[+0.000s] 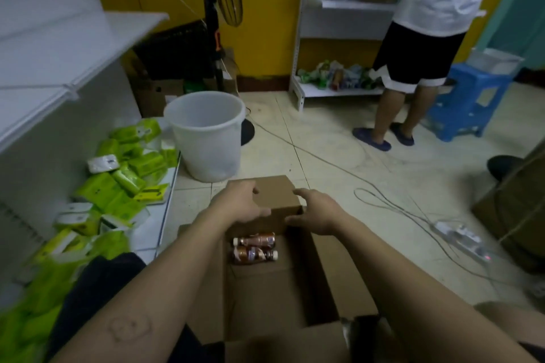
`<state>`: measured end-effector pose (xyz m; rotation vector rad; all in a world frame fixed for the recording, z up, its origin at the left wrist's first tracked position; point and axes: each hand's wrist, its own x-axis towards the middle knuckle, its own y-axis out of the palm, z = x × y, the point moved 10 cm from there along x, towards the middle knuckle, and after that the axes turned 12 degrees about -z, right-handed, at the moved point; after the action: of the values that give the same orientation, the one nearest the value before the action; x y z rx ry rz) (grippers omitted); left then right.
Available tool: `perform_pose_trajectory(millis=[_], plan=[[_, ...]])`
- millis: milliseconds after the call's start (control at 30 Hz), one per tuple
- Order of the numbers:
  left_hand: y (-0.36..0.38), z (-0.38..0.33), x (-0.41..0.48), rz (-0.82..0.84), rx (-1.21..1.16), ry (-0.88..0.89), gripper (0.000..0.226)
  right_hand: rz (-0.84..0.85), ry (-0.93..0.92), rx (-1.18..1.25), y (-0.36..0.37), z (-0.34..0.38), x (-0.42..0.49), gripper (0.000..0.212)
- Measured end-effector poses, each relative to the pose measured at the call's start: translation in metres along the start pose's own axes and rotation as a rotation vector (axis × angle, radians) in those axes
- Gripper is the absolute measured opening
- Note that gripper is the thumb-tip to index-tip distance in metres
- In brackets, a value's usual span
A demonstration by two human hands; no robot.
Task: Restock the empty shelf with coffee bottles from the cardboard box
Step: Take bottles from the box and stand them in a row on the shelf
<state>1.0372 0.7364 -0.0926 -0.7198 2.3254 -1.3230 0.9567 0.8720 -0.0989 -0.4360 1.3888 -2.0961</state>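
Note:
An open cardboard box (259,289) sits on the floor right below me. Two brown coffee bottles (255,247) with white caps lie on their sides at its far end. My left hand (240,202) grips the left edge of the box's far flap (277,193). My right hand (317,212) rests on that flap's right edge, fingers curled around it. White empty shelves (59,47) rise on the left.
Green tissue packs (124,174) are piled on the low shelf at left. A white bucket (208,135) stands past the box, a standing fan (219,9) behind it. Cables and a power strip (460,240) lie on the floor at right. Another person (418,47) stands at a far shelf beside a blue stool (469,100).

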Motion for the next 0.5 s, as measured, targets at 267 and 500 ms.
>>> perform_pose_trajectory(millis=[267, 500], plan=[[0.127, 0.072, 0.047, 0.207, -0.025, -0.218, 0.053, 0.29, 0.162, 0.05, 0.134, -0.076, 0.045, 0.062], [0.223, 0.134, 0.094, 0.317, 0.004, -0.257, 0.056, 0.527, 0.345, 0.119, 0.269, -0.118, 0.069, 0.061]])
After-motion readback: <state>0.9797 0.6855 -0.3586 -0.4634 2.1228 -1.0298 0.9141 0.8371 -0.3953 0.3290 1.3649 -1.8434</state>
